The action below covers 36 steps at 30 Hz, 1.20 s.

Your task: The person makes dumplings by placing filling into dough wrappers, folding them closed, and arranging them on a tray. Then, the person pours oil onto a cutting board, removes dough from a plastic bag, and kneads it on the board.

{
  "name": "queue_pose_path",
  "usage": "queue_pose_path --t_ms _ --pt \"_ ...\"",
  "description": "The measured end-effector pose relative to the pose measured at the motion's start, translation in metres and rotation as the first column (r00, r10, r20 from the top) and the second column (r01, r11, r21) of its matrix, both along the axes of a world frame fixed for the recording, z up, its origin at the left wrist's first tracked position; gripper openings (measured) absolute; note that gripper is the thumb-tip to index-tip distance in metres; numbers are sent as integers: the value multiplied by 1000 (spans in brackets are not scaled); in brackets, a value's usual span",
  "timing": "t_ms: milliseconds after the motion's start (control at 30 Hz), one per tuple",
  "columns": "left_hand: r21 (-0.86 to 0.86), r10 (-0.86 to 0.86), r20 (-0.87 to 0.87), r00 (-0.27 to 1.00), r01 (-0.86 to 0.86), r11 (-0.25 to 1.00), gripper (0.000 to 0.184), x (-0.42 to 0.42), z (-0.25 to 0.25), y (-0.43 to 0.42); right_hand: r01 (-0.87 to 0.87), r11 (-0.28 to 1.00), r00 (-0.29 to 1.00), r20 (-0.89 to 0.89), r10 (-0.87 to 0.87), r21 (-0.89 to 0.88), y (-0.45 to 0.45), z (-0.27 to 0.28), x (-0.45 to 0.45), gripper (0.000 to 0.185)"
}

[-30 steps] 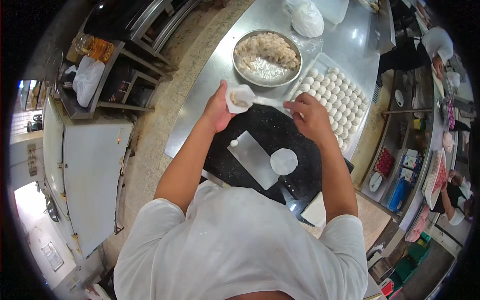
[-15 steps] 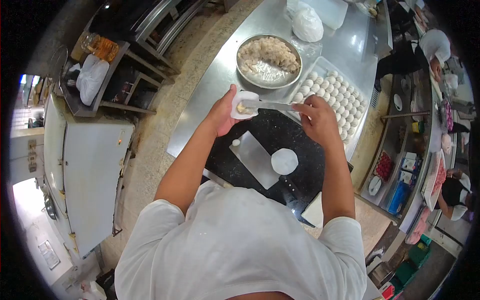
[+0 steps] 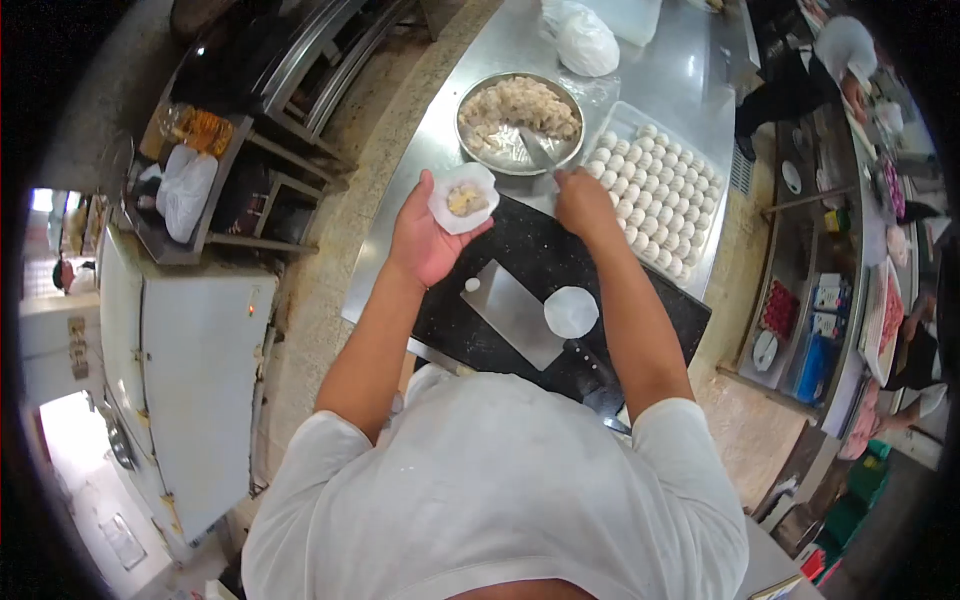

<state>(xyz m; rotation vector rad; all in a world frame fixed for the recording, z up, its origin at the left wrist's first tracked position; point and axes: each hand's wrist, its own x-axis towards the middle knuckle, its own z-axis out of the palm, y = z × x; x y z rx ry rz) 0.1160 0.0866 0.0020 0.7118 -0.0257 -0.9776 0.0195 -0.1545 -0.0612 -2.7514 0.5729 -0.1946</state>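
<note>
On the palm and fingers of my left hand rests a thin round dumpling wrapper, with a lump of pale filling at its middle. My right hand is closed around a filling spatula, whose flat blade dips into the metal bowl of minced filling. Below my hands, on a black board, lie a wide-bladed cleaver, another round wrapper partly over the blade side, and a small dough ball.
Right of the bowl, a clear tray holds rows of several white dumplings. A tied white plastic bag sits farther back on the steel table. A co-worker stands at the far right, near shelves. A white fridge is at left.
My right hand has moved the spatula from the wrapper up to the bowl, its blade now in the filling. My left hand has shifted slightly left, with the wrapper lying more open.
</note>
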Motion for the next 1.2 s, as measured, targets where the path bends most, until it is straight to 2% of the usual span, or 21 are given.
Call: queue_pose_path --t_ms 67,133,167,233,267,333,400,433,500,533,600,633,667,733,767,800,867,967,1100,1167,1200 --pt "-19 -4 -6 1000 3 1000 67 -9 21 -1 -91 994 994 58 94 -61 11 6 16 15" --pt "-34 22 -44 999 -24 999 69 -20 33 6 -294 954 792 575 206 63 36 48 -1 15" --pt "-54 13 -64 998 -17 998 69 -23 35 7 -306 950 789 574 219 60 46 59 -8 15" --pt "-67 0 -101 995 -7 998 70 -32 39 12 -485 875 611 717 334 6 63 72 -29 18" --pt "-86 -33 -89 996 25 996 71 -37 42 12 -478 878 621 712 328 12 65 78 -34 18" --pt "-110 -90 -73 993 82 991 72 -47 49 8 -485 854 545 698 465 -190 66 90 -44 23" --pt "-238 -129 -14 992 122 964 76 -57 59 6 -483 857 503 745 438 -178 65 105 -50 24" --pt "-241 -138 -8 990 132 962 76 -61 65 5 -477 878 488 822 293 -30 68 112 -55 24" --pt "-38 -202 340 918 228 973 77 -67 79 5 -486 860 447 890 92 155 71 125 -63 27" --pt "-38 -210 343 916 237 971 77 -72 86 7 -478 865 446 891 89 154 73 130 -67 27" --pt "144 -189 770 609 123 982 74 -80 96 12 -609 700 439 894 -92 372 80 138 -74 34" --pt "190 -141 725 674 0 982 85 -86 95 10 -671 513 531 830 -171 535 86 141 -82 41" --pt "193 -144 726 672 2 981 85 -88 98 9 -671 513 530 830 -175 536 90 145 -87 41" --pt "41 -63 739 670 48 998 76 -91 110 8 -770 326 536 834 -135 548 97 151 -97 48" --pt "-13 15 822 569 -7 1000 71 -90 105 8 -773 361 501 851 -159 522 103 151 -98 46" --pt "-10 12 820 572 -6 1000 71 -90 105 9 -770 360 503 849 -163 526 102 152 -101 46" --pt "-1 5 894 449 -10 1000 67 -90 105 11 -668 680 489 868 93 303 98 161 -106 35" --pt "-13 48 901 431 -84 996 64 -95 104 14 -580 797 440 888 131 169 105 178 -107 27" --pt "-40 71 921 383 -88 995 59 -95 100 17 -591 799 423 885 192 109 105 175 -108 28" --pt "-106 109 977 182 -26 994 41 -89 98 19 -606 789 490 829 270 100 102 175 -113 27" --pt "-106 109 977 182 -27 994 41 -89 99 21 -606 789 490 829 271 101 101 175 -114 27"
